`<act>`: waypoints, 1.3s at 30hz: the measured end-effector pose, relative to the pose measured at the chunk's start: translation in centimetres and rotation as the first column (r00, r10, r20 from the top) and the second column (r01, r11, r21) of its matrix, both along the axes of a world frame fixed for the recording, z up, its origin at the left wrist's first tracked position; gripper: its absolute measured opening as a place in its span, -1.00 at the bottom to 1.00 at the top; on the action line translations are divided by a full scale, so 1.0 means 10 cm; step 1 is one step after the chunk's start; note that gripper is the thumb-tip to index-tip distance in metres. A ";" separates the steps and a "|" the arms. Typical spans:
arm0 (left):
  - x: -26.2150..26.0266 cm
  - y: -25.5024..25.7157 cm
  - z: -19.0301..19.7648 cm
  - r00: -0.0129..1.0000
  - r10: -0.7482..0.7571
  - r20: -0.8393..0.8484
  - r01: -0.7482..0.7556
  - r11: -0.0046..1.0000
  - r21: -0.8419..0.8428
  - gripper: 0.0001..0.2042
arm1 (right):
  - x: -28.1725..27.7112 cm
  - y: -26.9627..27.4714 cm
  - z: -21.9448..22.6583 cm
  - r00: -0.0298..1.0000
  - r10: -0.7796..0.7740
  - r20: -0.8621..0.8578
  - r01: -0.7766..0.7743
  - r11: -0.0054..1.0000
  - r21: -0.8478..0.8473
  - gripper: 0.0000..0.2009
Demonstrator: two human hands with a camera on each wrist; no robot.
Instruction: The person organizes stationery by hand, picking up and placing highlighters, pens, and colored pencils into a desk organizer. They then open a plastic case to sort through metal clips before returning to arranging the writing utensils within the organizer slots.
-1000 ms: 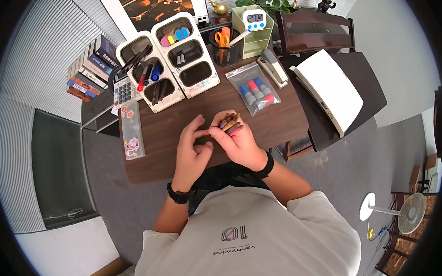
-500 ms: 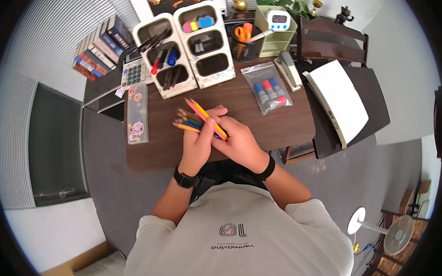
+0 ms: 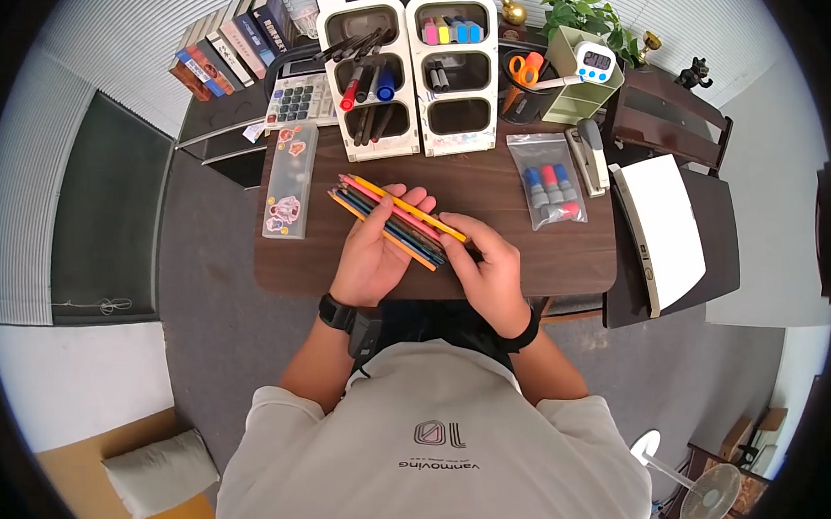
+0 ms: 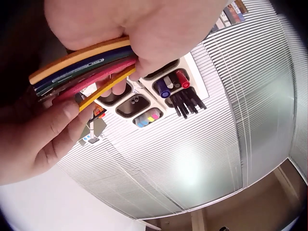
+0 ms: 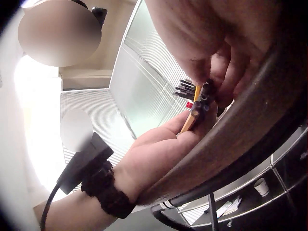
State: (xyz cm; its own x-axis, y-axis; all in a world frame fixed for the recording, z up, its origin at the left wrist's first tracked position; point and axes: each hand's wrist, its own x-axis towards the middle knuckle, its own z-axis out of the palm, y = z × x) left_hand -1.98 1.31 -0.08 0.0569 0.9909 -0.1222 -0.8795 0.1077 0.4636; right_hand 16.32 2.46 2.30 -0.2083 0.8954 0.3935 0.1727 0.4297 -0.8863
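Note:
A bundle of colored pencils (image 3: 405, 225) lies slantwise across the palm of my left hand (image 3: 365, 266), with the left thumb laid over them. Yellow, pink, dark blue, green and orange barrels show side by side in the left wrist view. My right hand (image 3: 491, 268) pinches the lower right ends between thumb and fingers, at the yellow pencil (image 4: 107, 89) along the bundle's edge. In the right wrist view the dark pencil ends (image 5: 201, 107) sit between both hands. Both hands are above the front of the brown table (image 3: 343, 273).
Behind stands a white organizer (image 3: 420, 122) with pens, markers and highlighters. A clear sticker-covered case (image 3: 288, 186) lies left, beside a calculator (image 3: 298, 102). To the right are a zip bag (image 3: 549, 209) of small bottles, a stapler (image 3: 595, 157) and a mesh cup (image 3: 520, 107) with scissors.
The pencils were bunched in my right hand, then passed into the left. They now lie flatter across the left palm, and the right hand has shifted to their right ends.

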 end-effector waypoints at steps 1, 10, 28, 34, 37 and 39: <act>0.00 0.00 0.00 1.000 0.000 0.000 0.000 1.000 0.000 -0.72 | 0.00 0.00 0.01 1.000 0.000 0.000 0.000 1.000 0.000 -0.76; 0.02 0.00 0.01 0.997 0.028 -0.066 -0.030 0.999 -0.034 -0.66 | -0.01 -0.01 0.01 0.994 0.034 0.101 -0.039 0.998 0.054 -0.78; 0.05 -0.02 0.00 0.992 0.074 -0.099 -0.077 0.997 -0.027 -0.67 | 0.02 -0.07 -0.01 0.997 -0.079 0.015 0.079 0.997 -0.010 -0.83; 0.05 -0.02 0.01 0.993 0.065 -0.100 -0.067 0.998 -0.020 -0.67 | 0.05 -0.07 -0.05 0.994 -0.080 0.070 0.078 0.996 0.032 -0.80; 0.05 -0.04 0.02 0.992 0.077 -0.095 -0.082 0.995 -0.050 -0.69 | 0.02 -0.14 -0.08 0.954 -0.031 -0.299 -0.025 0.983 -0.181 -0.77; 0.04 -0.04 0.01 0.995 0.057 -0.087 -0.061 0.997 -0.044 -0.69 | 0.04 -0.18 -0.07 0.875 -0.039 -0.483 -0.193 0.886 -0.421 -0.75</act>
State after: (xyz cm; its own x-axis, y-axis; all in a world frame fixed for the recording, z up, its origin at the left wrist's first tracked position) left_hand -1.56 0.96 -0.01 -0.0140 0.9853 -0.1700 -0.8424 0.0800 0.5328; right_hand 16.77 0.71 1.62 -0.1801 0.9833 0.0255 -0.3261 -0.0352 -0.9447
